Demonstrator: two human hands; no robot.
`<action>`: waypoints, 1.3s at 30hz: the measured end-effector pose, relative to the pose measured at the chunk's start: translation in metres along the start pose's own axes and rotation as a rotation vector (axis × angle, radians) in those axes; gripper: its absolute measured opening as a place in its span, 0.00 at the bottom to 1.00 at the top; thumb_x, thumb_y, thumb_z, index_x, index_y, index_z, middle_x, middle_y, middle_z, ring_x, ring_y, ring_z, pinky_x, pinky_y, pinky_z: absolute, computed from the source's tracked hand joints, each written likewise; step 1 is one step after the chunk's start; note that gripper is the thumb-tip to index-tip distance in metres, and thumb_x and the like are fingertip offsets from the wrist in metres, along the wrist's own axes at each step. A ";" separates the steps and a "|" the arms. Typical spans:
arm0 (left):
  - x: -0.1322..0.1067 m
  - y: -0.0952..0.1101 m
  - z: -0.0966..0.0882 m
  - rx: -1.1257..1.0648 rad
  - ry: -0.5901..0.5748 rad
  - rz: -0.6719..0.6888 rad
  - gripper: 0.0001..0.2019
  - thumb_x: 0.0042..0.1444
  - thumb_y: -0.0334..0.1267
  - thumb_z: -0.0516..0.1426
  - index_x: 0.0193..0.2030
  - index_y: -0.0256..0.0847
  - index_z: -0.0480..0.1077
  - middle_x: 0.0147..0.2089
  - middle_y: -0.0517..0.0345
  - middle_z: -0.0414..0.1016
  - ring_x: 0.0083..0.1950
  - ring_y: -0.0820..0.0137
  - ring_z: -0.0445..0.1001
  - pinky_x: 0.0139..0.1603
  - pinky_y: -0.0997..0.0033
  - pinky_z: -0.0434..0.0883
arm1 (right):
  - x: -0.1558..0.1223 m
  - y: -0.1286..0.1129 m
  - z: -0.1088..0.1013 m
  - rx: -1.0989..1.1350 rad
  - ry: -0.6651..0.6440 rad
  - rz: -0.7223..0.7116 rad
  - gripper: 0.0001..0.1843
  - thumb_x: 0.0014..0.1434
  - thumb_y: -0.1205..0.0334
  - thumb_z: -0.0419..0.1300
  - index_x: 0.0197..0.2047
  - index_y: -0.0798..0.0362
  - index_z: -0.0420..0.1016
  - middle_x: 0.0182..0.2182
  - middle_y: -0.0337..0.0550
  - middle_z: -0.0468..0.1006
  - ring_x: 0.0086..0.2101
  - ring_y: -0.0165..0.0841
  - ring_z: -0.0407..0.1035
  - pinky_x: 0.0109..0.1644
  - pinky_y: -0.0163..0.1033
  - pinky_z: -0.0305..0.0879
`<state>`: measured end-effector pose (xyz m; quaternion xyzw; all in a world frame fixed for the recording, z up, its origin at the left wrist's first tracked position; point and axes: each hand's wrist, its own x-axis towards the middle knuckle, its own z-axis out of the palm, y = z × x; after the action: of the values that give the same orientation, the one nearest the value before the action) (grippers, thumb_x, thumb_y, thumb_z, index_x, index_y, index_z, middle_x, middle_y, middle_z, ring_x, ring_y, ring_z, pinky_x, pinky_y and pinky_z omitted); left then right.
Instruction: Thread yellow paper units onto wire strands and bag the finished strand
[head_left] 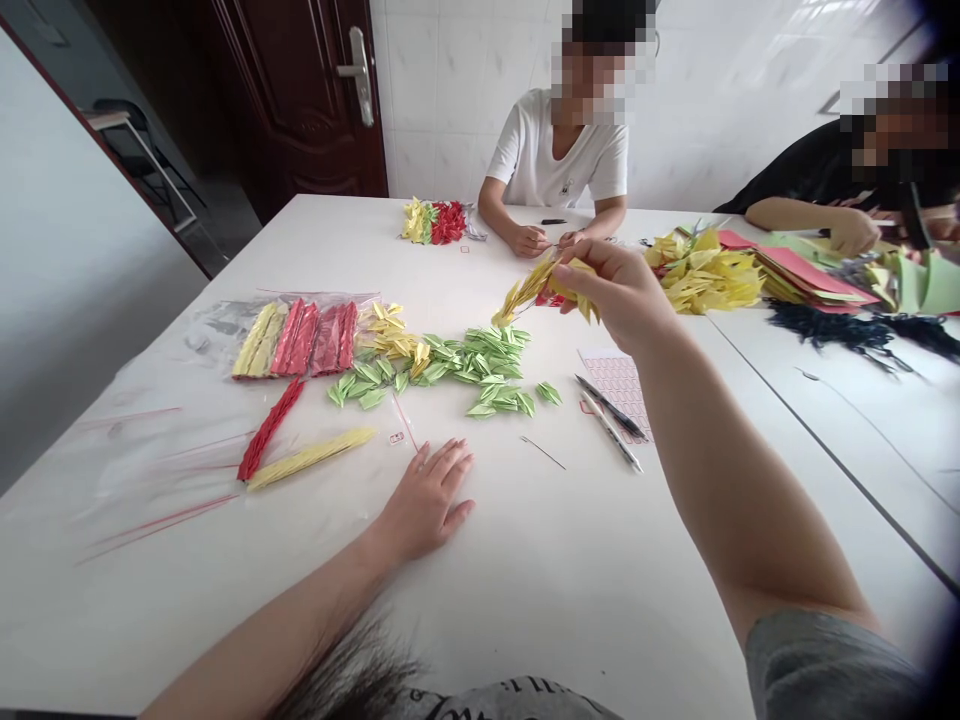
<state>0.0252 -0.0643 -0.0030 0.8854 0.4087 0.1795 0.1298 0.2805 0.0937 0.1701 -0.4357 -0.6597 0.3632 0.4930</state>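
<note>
The room shows at the top of the frame: a dark wood-panelled door (300, 90) with a metal lever handle (360, 75) at upper left, and glossy white wall tiles (450, 90) behind the table. A long white table (600, 610) fills most of the view, with a seam running toward the lower right.

The right hand (619, 285) is raised above the table, its fingers closed in a pinch on a strand of yellow folded paper pieces (544, 285), whose pointed, creased shapes fan out. The left hand (427, 500) lies open and relaxed, palm down on the table, its fingers spread and holding nothing. Just above it sits a scattered heap of pale green folded paper pieces (465, 370).

At centre left, clear plastic bags (225, 325) lie beneath tight yellow and red bundles (292, 338). A loose red strand (270, 430) and a yellow strand (311, 458) lie below them. At right, two pens (611, 408) rest on a pink gridded sheet (615, 385), with a thin needle (544, 452) nearby. Across the table, a person in a white T-shirt (555, 150) and a person in black (817, 165) work with their own hands beside more yellow pieces (705, 270) and coloured card (814, 275).
</note>
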 end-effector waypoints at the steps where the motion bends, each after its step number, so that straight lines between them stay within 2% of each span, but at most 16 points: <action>1: 0.002 -0.001 -0.003 -0.044 0.056 -0.015 0.24 0.66 0.38 0.50 0.67 0.36 0.58 0.70 0.40 0.61 0.72 0.57 0.59 0.72 0.47 0.58 | -0.005 0.000 0.002 0.007 -0.025 0.006 0.16 0.51 0.52 0.71 0.33 0.52 0.72 0.32 0.42 0.75 0.34 0.33 0.73 0.29 0.34 0.67; 5: 0.030 -0.006 -0.028 -0.279 0.344 -0.129 0.22 0.65 0.40 0.53 0.65 0.40 0.58 0.64 0.42 0.67 0.68 0.59 0.65 0.67 0.53 0.65 | -0.026 0.002 0.010 0.038 -0.136 0.063 0.19 0.52 0.47 0.70 0.35 0.53 0.73 0.31 0.42 0.76 0.33 0.31 0.72 0.30 0.33 0.66; 6: 0.041 -0.006 -0.036 -0.340 0.375 -0.151 0.24 0.65 0.42 0.54 0.65 0.41 0.58 0.64 0.43 0.66 0.67 0.59 0.65 0.67 0.53 0.66 | -0.030 0.002 0.012 0.043 -0.159 0.081 0.19 0.52 0.46 0.70 0.35 0.53 0.73 0.31 0.42 0.76 0.32 0.30 0.71 0.31 0.33 0.66; 10: 0.090 -0.002 -0.065 -0.592 0.360 -0.190 0.33 0.58 0.50 0.61 0.66 0.42 0.58 0.67 0.44 0.64 0.68 0.56 0.64 0.66 0.53 0.65 | -0.045 0.000 0.019 0.066 -0.229 0.132 0.20 0.53 0.45 0.69 0.36 0.52 0.75 0.32 0.42 0.77 0.31 0.30 0.69 0.31 0.34 0.66; 11: 0.099 -0.001 -0.069 -0.665 0.325 -0.208 0.33 0.57 0.50 0.63 0.65 0.42 0.59 0.63 0.45 0.69 0.66 0.57 0.66 0.65 0.54 0.66 | -0.048 -0.001 0.021 0.076 -0.241 0.135 0.19 0.53 0.45 0.69 0.37 0.52 0.75 0.33 0.42 0.78 0.32 0.30 0.69 0.32 0.34 0.66; 12: 0.107 0.000 -0.071 -0.749 0.274 -0.217 0.31 0.56 0.50 0.63 0.63 0.40 0.63 0.56 0.46 0.74 0.60 0.58 0.72 0.61 0.56 0.68 | -0.051 -0.001 0.023 0.086 -0.246 0.138 0.19 0.54 0.45 0.69 0.37 0.52 0.75 0.33 0.43 0.78 0.31 0.30 0.69 0.32 0.34 0.67; 14: 0.115 0.001 -0.072 -0.892 0.184 -0.230 0.23 0.56 0.50 0.62 0.53 0.38 0.70 0.42 0.50 0.78 0.46 0.62 0.77 0.51 0.62 0.72 | -0.056 -0.002 0.025 0.104 -0.240 0.153 0.19 0.53 0.45 0.69 0.36 0.52 0.75 0.33 0.43 0.78 0.31 0.29 0.69 0.32 0.34 0.67; 17: 0.117 0.003 -0.068 -0.996 0.105 -0.241 0.17 0.55 0.50 0.62 0.40 0.37 0.74 0.36 0.54 0.77 0.36 0.68 0.75 0.41 0.67 0.70 | -0.061 0.000 0.028 0.127 -0.228 0.198 0.20 0.51 0.45 0.70 0.35 0.52 0.74 0.32 0.42 0.78 0.29 0.28 0.68 0.31 0.34 0.68; 21: 0.115 0.005 -0.068 -1.176 0.077 -0.257 0.16 0.53 0.50 0.63 0.33 0.38 0.69 0.33 0.59 0.73 0.35 0.71 0.72 0.41 0.69 0.69 | -0.065 0.006 0.029 0.173 -0.231 0.233 0.23 0.51 0.41 0.69 0.36 0.52 0.72 0.35 0.43 0.78 0.31 0.30 0.70 0.30 0.34 0.68; 23: 0.114 0.005 -0.074 -1.270 0.135 -0.272 0.16 0.53 0.49 0.63 0.32 0.38 0.68 0.31 0.62 0.70 0.36 0.72 0.71 0.42 0.71 0.68 | -0.067 0.010 0.029 0.196 -0.227 0.255 0.25 0.51 0.38 0.68 0.38 0.51 0.72 0.37 0.43 0.78 0.34 0.32 0.72 0.32 0.36 0.69; 26: 0.114 0.001 -0.086 -1.290 0.252 -0.258 0.14 0.55 0.47 0.62 0.31 0.38 0.68 0.29 0.63 0.69 0.34 0.74 0.70 0.41 0.75 0.67 | -0.071 0.016 0.030 0.192 -0.233 0.277 0.26 0.54 0.35 0.63 0.42 0.50 0.72 0.39 0.43 0.79 0.40 0.35 0.74 0.43 0.41 0.71; 28: 0.115 -0.001 -0.096 -1.295 0.272 -0.248 0.14 0.56 0.46 0.61 0.30 0.39 0.67 0.27 0.63 0.69 0.31 0.75 0.68 0.36 0.77 0.66 | -0.073 0.021 0.031 0.159 -0.241 0.269 0.26 0.57 0.35 0.60 0.44 0.50 0.73 0.45 0.44 0.78 0.47 0.36 0.73 0.53 0.45 0.68; 31: 0.117 -0.003 -0.109 -1.329 0.299 -0.224 0.15 0.57 0.46 0.61 0.29 0.38 0.65 0.25 0.62 0.68 0.27 0.76 0.66 0.29 0.78 0.63 | -0.076 0.030 0.036 0.071 -0.198 0.262 0.24 0.61 0.38 0.57 0.48 0.49 0.73 0.53 0.45 0.75 0.54 0.38 0.68 0.58 0.48 0.63; 36: 0.122 -0.005 -0.128 -1.356 0.358 -0.208 0.14 0.57 0.44 0.60 0.29 0.38 0.63 0.27 0.60 0.71 0.22 0.79 0.64 0.22 0.79 0.59 | -0.081 0.044 0.052 0.069 -0.040 0.252 0.15 0.59 0.49 0.58 0.40 0.52 0.71 0.40 0.44 0.75 0.44 0.36 0.70 0.51 0.46 0.67; 39: 0.119 -0.006 -0.136 -1.387 0.333 -0.258 0.14 0.57 0.43 0.59 0.28 0.38 0.63 0.28 0.61 0.71 0.19 0.82 0.60 0.19 0.80 0.56 | -0.088 0.051 0.067 0.102 -0.061 0.250 0.13 0.54 0.56 0.59 0.42 0.52 0.71 0.43 0.46 0.76 0.46 0.38 0.70 0.50 0.47 0.67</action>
<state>0.0354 0.0426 0.1430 0.5049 0.3165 0.5133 0.6176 0.2384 0.0263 0.0778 -0.4776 -0.5958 0.4679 0.4450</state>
